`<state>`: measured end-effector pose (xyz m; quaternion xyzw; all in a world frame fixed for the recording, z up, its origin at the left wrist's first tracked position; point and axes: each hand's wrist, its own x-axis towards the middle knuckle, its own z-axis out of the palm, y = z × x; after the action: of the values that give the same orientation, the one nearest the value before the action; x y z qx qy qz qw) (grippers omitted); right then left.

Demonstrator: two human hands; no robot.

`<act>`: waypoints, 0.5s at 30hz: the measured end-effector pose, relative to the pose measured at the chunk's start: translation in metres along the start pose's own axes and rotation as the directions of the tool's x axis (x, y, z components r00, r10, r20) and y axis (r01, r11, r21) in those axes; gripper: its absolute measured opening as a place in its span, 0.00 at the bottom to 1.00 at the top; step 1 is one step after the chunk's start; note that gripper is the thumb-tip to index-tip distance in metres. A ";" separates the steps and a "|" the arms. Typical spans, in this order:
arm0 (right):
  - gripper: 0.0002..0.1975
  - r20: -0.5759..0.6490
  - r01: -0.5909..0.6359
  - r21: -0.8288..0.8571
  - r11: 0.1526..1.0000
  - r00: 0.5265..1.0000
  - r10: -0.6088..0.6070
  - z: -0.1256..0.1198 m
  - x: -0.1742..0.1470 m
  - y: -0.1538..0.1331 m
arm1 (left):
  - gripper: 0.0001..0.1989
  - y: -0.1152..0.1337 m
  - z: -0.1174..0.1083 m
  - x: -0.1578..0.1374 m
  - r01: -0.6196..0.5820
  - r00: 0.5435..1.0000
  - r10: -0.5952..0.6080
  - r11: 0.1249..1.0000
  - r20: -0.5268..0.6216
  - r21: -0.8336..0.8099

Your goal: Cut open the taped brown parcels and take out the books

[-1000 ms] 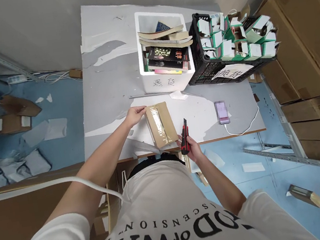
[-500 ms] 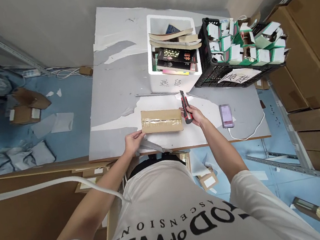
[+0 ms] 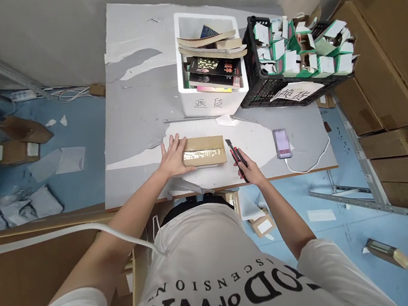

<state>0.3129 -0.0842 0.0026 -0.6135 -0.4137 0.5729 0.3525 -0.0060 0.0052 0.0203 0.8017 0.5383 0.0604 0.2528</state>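
A small cardboard box (image 3: 206, 144) sealed with shiny clear tape lies near the table's front edge. My left hand (image 3: 174, 158) is spread over its left end, thumb along the front side and fingers towards the back, holding it down. To the right of the box, my right hand (image 3: 249, 167) is closed round a black and red utility knife (image 3: 238, 158). The knife tilts with its tip pointing away from me and a little left, just clear of the box. Whether any blade is out is too small to tell.
Behind the box stand a white foam bin (image 3: 215, 101) of books and a black crate (image 3: 255, 84) packed with green and white cartons. A phone (image 3: 282, 144) on a white cable lies at right on the grey table (image 3: 136, 107). Cartons (image 3: 392, 145) are stacked beyond the table.
My left hand has moved from the box's near left corner onto its left end, fingers now spread. My right hand has drawn the utility knife back towards me, off the box's right end.
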 end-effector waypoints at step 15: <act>0.34 0.005 -0.042 0.023 0.999 0.999 0.042 0.008 0.002 -0.009 | 0.63 -0.002 0.013 0.016 -0.084 0.996 0.082 0.994 0.033 0.072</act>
<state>0.3037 -0.0795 0.0090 -0.6166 -0.3950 0.5862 0.3466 0.0035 0.0154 0.0057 0.8329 0.5024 0.0391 0.2287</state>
